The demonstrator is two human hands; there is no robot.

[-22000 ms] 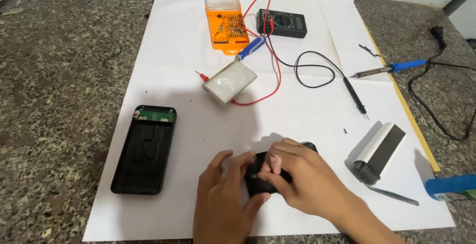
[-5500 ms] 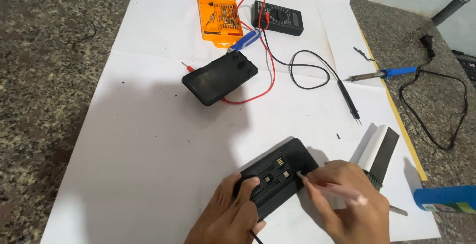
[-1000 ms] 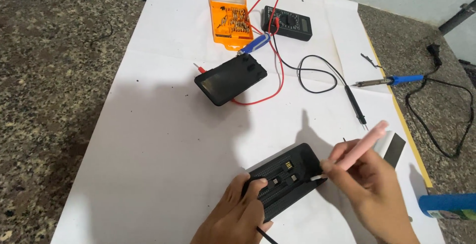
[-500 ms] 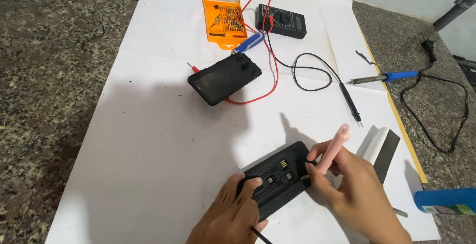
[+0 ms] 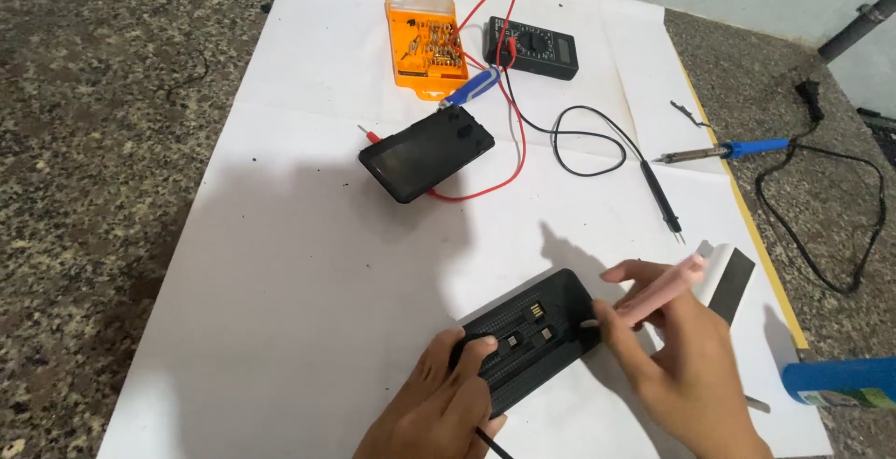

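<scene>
Bright, even daylight on the white paper sheet [image 5: 308, 263], soft shadows falling up-left of things, focus sharp throughout

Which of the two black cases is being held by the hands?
The textured black case at the paper's near edge, gripped by the left hand; the smooth one lies untouched farther away.

black ribbed case [image 5: 534, 336] flat on white sheet, pink tool [image 5: 661, 289] tilted at its edge
</scene>
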